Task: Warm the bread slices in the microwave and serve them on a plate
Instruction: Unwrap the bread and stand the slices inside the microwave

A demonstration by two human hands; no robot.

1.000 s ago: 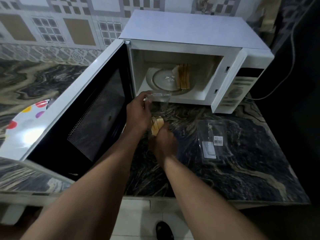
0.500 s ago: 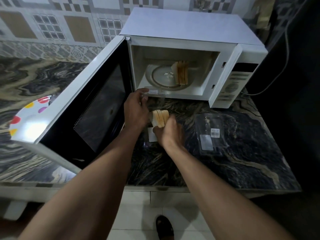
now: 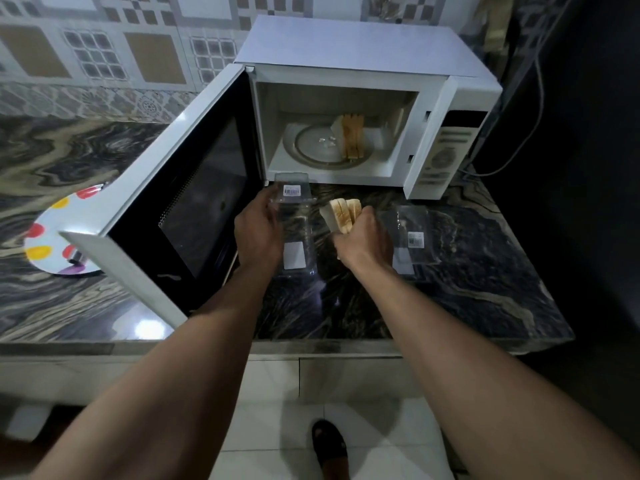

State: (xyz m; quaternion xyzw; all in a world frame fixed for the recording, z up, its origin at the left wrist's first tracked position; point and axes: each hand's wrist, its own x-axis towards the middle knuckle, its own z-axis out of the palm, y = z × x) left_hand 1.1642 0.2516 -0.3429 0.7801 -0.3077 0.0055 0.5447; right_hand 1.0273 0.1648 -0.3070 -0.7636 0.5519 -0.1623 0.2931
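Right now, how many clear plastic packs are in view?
2: a pack in the left hand before the microwave, another pack lying on the counter beside the right hand.

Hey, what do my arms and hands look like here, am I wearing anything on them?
The left forearm and right forearm are bare, with no sleeves in view. The left hand and right hand have no gloves, and no watch, bracelet or ring is visible.
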